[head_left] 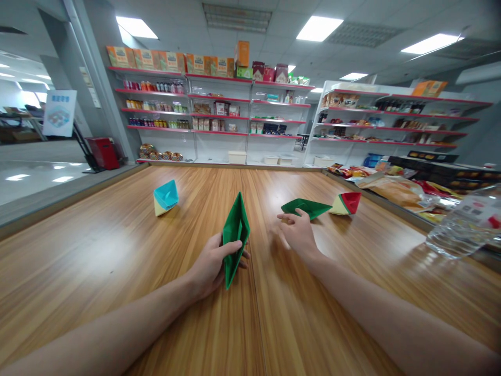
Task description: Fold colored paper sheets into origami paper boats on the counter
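Note:
In my left hand [213,263] is a green folded paper boat [236,224], its long tips pointing up and down and its opening facing me. The thumb lies on the boat's inner edge, with the fingers behind it. Over the near edge of a second green paper boat [309,207] on the table hovers my right hand [299,232], fingers apart; whether a fingertip touches the paper I cannot tell. A red and yellow folded paper piece [346,203] sits at that boat's right tip. Farther left stands a blue and yellow folded paper piece [166,197].
The wood-grain table [250,324] has a raised rim. On the right lie a clear plastic bottle [464,222], snack bags [395,190] and dark boxes [446,172]. Behind the table stand shelves [219,99] of packaged goods. A red box [105,152] and a sign [59,113] are at left.

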A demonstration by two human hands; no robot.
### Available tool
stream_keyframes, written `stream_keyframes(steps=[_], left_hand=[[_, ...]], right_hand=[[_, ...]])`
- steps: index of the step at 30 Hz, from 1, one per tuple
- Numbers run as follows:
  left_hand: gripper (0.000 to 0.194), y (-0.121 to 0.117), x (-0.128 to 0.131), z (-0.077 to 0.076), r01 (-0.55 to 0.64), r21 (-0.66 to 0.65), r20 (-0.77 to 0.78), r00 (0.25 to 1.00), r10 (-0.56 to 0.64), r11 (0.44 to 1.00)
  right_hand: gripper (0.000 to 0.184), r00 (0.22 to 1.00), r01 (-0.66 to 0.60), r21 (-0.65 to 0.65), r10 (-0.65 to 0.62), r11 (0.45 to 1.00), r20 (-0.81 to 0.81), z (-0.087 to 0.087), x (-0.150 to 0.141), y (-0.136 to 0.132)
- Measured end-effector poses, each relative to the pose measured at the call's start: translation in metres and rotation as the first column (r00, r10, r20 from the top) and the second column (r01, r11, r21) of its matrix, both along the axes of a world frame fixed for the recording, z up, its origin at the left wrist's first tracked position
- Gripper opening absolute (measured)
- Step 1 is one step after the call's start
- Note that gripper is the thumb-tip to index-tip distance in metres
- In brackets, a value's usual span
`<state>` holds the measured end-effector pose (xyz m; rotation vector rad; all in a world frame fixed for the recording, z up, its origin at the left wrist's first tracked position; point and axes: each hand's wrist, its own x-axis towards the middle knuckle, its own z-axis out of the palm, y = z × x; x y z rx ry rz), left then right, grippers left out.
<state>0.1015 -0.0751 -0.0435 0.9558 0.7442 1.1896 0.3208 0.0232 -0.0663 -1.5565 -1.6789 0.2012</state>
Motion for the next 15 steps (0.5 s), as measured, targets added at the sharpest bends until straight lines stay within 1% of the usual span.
stream_keyframes(steps=[2, 5, 8, 12, 15], left_hand=[[0.016, 0.000, 0.000, 0.000, 0.001, -0.001, 0.012, 1.000, -0.001, 1.000], [0.014, 0.000, -0.001, -0.001, 0.005, -0.006, 0.052, 0.999, -0.004, 1.000], [0.016, 0.001, 0.000, 0.000, -0.006, -0.043, 0.111, 0.994, 0.010, 0.999], [0.018, 0.002, 0.001, 0.003, -0.050, -0.120, 0.143, 0.987, 0.067, 0.991], [0.019, 0.005, 0.001, 0.002, -0.140, -0.105, 0.121, 0.981, 0.153, 0.985]], right_hand=[[0.031, 0.995, 0.049, -0.017, -0.047, 0.999, 0.086, 0.001, 0.003, 0.004], [0.027, 0.988, -0.006, -0.045, 0.013, 0.999, 0.152, 0.003, 0.005, 0.005], [0.023, 0.982, -0.044, -0.055, 0.053, 0.998, 0.183, 0.004, 0.005, 0.003], [0.015, 0.986, -0.059, -0.048, 0.065, 0.997, 0.151, 0.007, 0.000, -0.004], [0.010, 0.994, -0.074, -0.051, 0.078, 0.996, 0.076, 0.009, -0.005, -0.007]])
